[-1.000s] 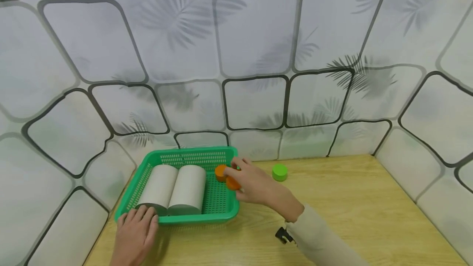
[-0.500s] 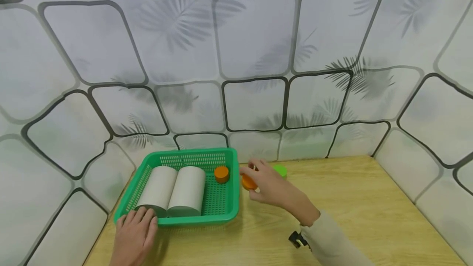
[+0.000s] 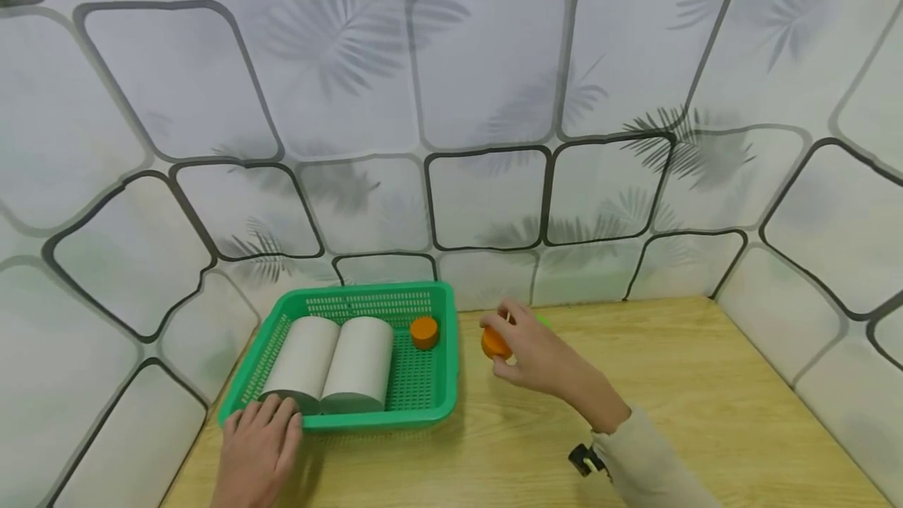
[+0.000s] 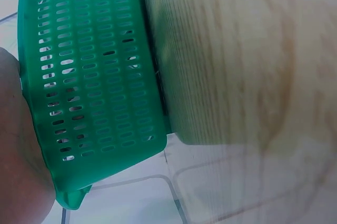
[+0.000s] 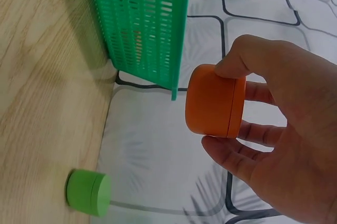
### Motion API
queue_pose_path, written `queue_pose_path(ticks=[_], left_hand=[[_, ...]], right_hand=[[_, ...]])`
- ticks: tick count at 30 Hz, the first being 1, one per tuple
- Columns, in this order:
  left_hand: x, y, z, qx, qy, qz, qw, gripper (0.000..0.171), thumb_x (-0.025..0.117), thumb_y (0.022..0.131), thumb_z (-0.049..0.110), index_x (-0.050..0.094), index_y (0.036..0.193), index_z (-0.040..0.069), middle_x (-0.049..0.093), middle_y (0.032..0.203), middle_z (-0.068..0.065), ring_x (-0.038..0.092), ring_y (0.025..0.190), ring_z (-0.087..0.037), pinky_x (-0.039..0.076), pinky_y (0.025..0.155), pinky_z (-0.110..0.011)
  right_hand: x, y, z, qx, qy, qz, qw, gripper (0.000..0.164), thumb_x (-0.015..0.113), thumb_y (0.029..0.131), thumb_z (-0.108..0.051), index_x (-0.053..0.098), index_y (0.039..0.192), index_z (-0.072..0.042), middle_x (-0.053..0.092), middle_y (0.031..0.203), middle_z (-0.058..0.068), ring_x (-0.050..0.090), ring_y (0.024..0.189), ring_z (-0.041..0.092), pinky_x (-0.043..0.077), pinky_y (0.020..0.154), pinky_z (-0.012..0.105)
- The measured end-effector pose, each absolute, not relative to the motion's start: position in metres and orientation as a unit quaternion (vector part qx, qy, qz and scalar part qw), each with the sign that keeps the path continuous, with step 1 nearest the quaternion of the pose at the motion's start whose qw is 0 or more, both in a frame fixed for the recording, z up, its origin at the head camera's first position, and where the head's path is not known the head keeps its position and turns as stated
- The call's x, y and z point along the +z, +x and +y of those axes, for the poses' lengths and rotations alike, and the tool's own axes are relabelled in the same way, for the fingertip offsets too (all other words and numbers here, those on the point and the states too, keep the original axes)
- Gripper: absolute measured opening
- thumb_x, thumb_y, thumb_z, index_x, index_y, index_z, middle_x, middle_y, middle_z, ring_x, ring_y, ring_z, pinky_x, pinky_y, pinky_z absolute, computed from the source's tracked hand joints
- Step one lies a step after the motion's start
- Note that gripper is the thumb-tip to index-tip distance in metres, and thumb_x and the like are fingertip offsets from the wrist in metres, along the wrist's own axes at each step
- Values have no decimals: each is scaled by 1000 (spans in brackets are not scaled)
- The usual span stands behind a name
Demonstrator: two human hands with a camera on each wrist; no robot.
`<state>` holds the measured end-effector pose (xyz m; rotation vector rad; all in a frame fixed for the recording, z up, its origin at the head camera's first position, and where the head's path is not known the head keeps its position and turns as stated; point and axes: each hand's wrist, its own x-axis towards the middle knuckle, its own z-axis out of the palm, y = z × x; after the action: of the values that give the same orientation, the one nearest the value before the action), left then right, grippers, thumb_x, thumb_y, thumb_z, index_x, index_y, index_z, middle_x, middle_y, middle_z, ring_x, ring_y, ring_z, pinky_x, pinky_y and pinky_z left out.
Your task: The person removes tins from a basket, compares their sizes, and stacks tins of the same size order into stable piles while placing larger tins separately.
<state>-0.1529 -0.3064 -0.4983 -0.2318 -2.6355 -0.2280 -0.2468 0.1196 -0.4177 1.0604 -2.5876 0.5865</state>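
Pinching hand: the right hand (image 3: pixel 534 350), thumb on one side of the orange container (image 3: pixel 497 343) and fingers on the other, clamped together on it.
Right arm: slanting in from the lower right, with a beige sleeve (image 3: pixel 649 461) and a black piece (image 3: pixel 584 459) at its cuff.
Orange container: held off the wooden table (image 3: pixel 494 461), just right of the green basket (image 3: pixel 381 419).
Left hand: laid over the basket's near left corner; whether it grips the rim or only rests there, I cannot tell.
Head view alone: two white cylinders (image 3: pixel 358 363) side by side within the basket, a second orange container (image 3: pixel 424 333) right of them.
Right wrist view: a seam round the held container, and the green container (image 5: pixel 87 192) on the table, mostly hidden by the hand from above.
Left wrist view: the basket's slotted outer wall up close.
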Motion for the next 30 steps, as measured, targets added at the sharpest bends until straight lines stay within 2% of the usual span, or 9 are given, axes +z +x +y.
queue_pose_path(ticks=[13, 30], left_hand=[[-500, -154, -309, -81, -86, -961, 248, 15, 55, 102, 23, 63, 90, 18, 59, 93, -3, 53, 88, -30, 36, 83, -60], [-501, -153, -308, -79, -89, -961, 248, 13, 56, 101, 22, 65, 94, 16, 61, 97, -6, 54, 91, -32, 37, 84, -61]], right_hand=[[-428, -261, 156, 197, 333, -910, 148, 46, 77, 83, -8, 64, 126, -11, 49, 111, 7, 50, 91, 17, 52, 75, 33], [-443, -280, 198, 206, 304, -916, 162, 45, 80, 79, -3, 67, 122, -5, 53, 109, 11, 53, 91, 23, 52, 78, 42]])
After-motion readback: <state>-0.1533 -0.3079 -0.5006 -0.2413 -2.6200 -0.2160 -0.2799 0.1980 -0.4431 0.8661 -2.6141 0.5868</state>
